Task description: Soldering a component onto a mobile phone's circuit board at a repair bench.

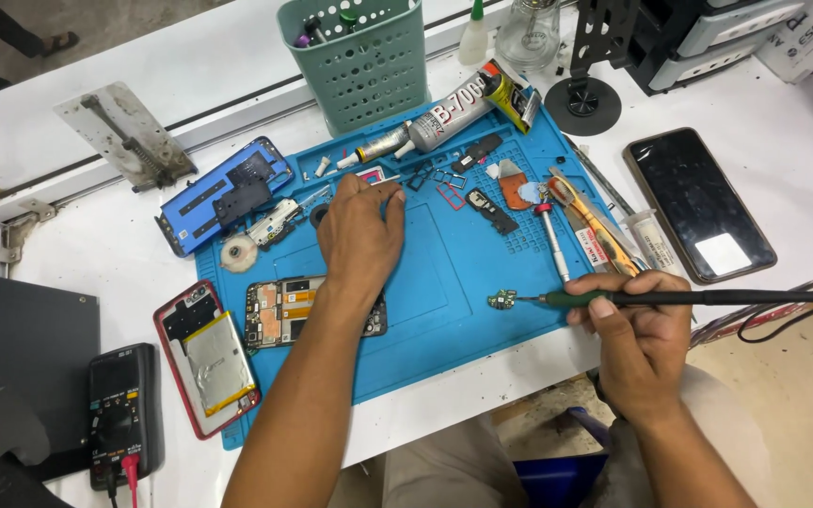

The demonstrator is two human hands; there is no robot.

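Two hands are at work over the blue mat (444, 273) on the white desk (190, 66). My right hand (637, 329) is closed around the soldering iron (670, 298), held like a pen near the green front of the handle, and the thin tip touches a small board (502, 299) near the right edge of the mat. I judge this board very light and fragile: a stiff green piece with tiny parts, easy to push away on the mat. I would take it only by the edges, or press one corner down. The iron is stiff and slim, its cable goes off to the right, and the metal tip I would not touch.

My left hand (361, 230) lies palm down at the far middle of the mat, fingers bent. The fingertips (378, 191) are at some small parts there; I cannot tell if they pinch anything. Under the wrist lies an open phone (279, 310), with bare circuits. To the left is a red frame (207, 362) with a silver battery, soft and not to be bent. Far on the mat lies a glue tube (454, 113), soft metal. A glossy dark phone (698, 202) rests at the right, and a black meter (122, 409) at near left.
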